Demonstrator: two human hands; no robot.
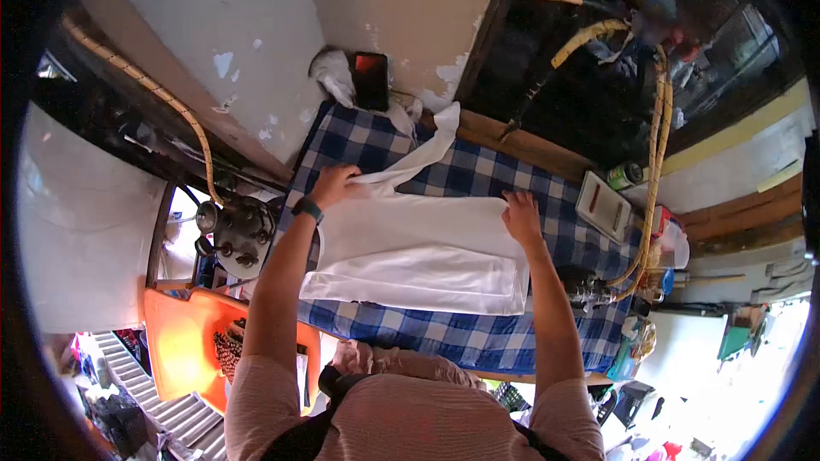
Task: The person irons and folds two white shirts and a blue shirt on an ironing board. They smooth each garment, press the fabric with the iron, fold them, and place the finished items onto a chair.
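A white shirt lies stretched sideways over a blue-and-white checked cloth on the table. One long sleeve points up toward the far edge, and the near part of the shirt is folded over in layers. My left hand, with a dark band on the wrist, pinches the fabric by the base of that sleeve. At the opposite end, my right hand has its fingers bent over the shirt's far right corner. The fingertips of both hands are partly hidden.
A phone leans on the wall beside crumpled white cloth. To the right are a white tray, a can and a metal, hose-fed appliance. A valved metal vessel and an orange chair stand left. Striped hoses hang around.
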